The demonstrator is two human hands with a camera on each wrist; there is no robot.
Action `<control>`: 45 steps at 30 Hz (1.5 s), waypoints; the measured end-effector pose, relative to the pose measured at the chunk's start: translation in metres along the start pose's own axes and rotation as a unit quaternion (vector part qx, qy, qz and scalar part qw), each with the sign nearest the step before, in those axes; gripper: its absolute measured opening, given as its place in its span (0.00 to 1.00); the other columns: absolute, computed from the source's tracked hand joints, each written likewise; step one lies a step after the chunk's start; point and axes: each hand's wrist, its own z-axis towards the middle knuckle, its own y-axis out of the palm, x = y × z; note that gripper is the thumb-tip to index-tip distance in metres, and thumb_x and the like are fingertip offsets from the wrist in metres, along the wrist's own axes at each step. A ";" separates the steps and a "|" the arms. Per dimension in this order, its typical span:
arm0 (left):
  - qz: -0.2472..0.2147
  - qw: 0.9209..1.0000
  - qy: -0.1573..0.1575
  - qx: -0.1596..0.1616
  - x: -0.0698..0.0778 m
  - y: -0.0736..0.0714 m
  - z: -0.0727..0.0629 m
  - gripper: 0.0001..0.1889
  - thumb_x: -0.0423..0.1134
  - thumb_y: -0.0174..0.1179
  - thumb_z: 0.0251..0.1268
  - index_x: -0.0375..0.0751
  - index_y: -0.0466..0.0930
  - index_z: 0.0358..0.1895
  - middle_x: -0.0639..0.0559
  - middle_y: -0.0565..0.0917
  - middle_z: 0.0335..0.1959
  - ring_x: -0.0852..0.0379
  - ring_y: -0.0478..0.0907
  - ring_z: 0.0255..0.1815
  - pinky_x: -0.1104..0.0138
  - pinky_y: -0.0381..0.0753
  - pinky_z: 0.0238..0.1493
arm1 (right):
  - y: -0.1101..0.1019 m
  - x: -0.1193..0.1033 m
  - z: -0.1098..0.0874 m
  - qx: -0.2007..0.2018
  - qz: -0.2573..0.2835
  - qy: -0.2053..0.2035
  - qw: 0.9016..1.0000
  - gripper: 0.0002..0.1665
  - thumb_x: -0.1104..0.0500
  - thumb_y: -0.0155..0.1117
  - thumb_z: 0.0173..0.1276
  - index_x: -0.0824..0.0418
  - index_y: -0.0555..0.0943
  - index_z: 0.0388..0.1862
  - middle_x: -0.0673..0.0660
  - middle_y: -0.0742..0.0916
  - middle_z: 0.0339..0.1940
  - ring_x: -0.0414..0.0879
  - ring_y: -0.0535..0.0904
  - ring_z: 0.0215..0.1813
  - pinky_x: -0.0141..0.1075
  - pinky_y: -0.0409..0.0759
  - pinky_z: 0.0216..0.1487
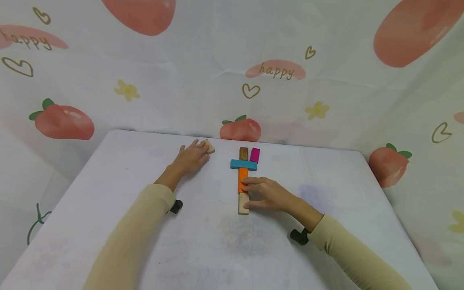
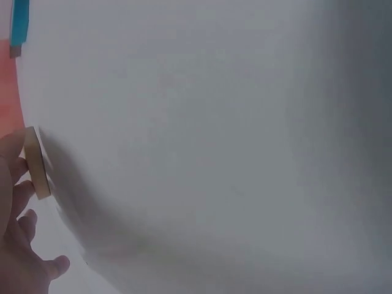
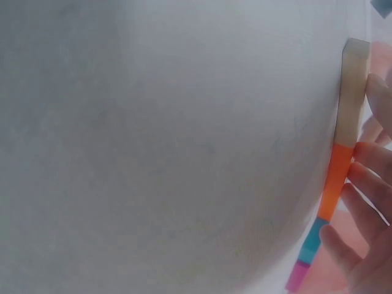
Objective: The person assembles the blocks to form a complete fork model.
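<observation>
My left hand reaches to the back of the table, its fingertips touching a plain wooden block. In the left wrist view that block lies along the thumb and first fingers, with the other fingers spread. Over the middle, my right hand lays its fingers against an orange block and its thumb against another plain wooden block. These two blocks meet end to end. A blue block lies crosswise beyond the orange one, with a brown block and a magenta block behind it.
The white-covered table has its back edge just past the blocks. A patterned cloth hangs behind it. Small black devices sit at the left wrist and the right wrist.
</observation>
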 end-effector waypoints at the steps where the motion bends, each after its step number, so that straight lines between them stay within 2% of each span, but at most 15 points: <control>1: 0.000 1.000 0.001 -0.005 0.003 0.001 0.001 0.29 0.47 0.45 0.79 0.41 0.58 0.77 0.44 0.56 0.79 0.41 0.43 0.81 0.33 0.42 0.72 | 0.000 0.000 0.000 0.000 0.000 0.001 1.000 0.35 0.41 0.72 0.62 0.62 0.83 0.60 0.57 0.81 0.66 0.53 0.75 0.68 0.48 0.74 0.65; 8: 0.009 1.000 0.008 -0.019 0.018 0.010 0.008 0.30 0.48 0.44 0.80 0.43 0.54 0.79 0.47 0.53 0.80 0.44 0.40 0.82 0.35 0.41 0.73 | 0.000 0.000 0.000 -0.006 0.005 0.009 1.000 0.35 0.41 0.72 0.62 0.61 0.82 0.61 0.56 0.80 0.66 0.53 0.74 0.69 0.49 0.74 0.65; 19: 0.016 0.999 0.017 -0.032 0.038 0.014 0.013 0.30 0.47 0.45 0.80 0.43 0.54 0.79 0.47 0.53 0.81 0.44 0.41 0.81 0.36 0.42 0.74 | 0.001 0.000 0.000 -0.007 0.003 0.005 1.000 0.35 0.41 0.72 0.62 0.61 0.82 0.61 0.57 0.80 0.66 0.53 0.74 0.69 0.48 0.74 0.65; 29: 0.019 0.999 0.034 -0.026 0.046 0.020 0.017 0.29 0.49 0.45 0.79 0.45 0.58 0.78 0.49 0.55 0.80 0.46 0.43 0.81 0.37 0.43 0.74 | 0.002 0.001 0.000 -0.006 0.005 0.006 1.000 0.35 0.41 0.72 0.62 0.61 0.82 0.61 0.56 0.80 0.66 0.53 0.74 0.69 0.48 0.74 0.65; 37: 0.028 0.998 0.047 -0.034 0.055 0.020 0.017 0.30 0.49 0.47 0.79 0.46 0.57 0.78 0.50 0.54 0.80 0.46 0.43 0.81 0.37 0.44 0.74 | 0.002 0.002 -0.001 -0.005 0.003 0.004 1.000 0.35 0.40 0.71 0.63 0.61 0.82 0.62 0.56 0.80 0.67 0.53 0.74 0.69 0.48 0.74 0.65; 45: 0.030 0.998 0.054 -0.033 0.057 0.020 0.017 0.29 0.48 0.49 0.78 0.46 0.59 0.78 0.50 0.56 0.80 0.46 0.45 0.81 0.38 0.45 0.74 | 0.001 0.002 -0.001 -0.006 0.002 0.006 1.000 0.35 0.40 0.71 0.63 0.60 0.82 0.62 0.56 0.80 0.67 0.53 0.74 0.69 0.48 0.74 0.65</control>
